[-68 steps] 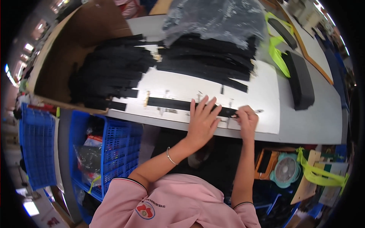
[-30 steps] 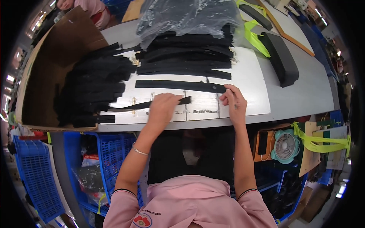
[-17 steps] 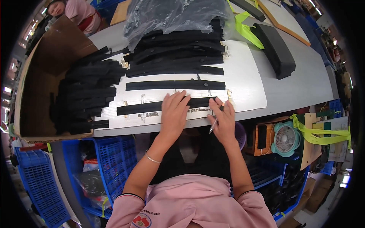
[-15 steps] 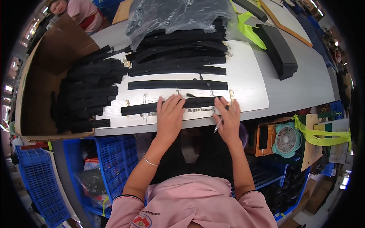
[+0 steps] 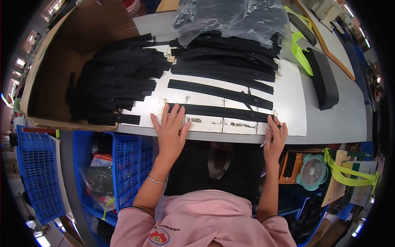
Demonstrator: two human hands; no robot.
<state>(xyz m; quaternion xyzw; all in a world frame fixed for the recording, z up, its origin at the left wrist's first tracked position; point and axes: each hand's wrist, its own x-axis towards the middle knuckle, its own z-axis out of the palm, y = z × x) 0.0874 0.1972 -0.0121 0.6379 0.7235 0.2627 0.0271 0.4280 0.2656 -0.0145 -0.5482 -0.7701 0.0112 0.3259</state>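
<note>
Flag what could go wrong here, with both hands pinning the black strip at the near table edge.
1. The left hand presses only one end of the black strip and the right hand the other; its unpinned middle might shift off line.
2. The right hand also holds a pen, which could mark the strip.
3. The strip pile overhangs the cardboard box beside it; pieces may slide.

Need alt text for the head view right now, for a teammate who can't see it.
Seen from above, the left hand lies flat on one end of a long black strap on a white table, while the right hand, holding a pen, touches its other end. More black straps are piled behind.
</note>
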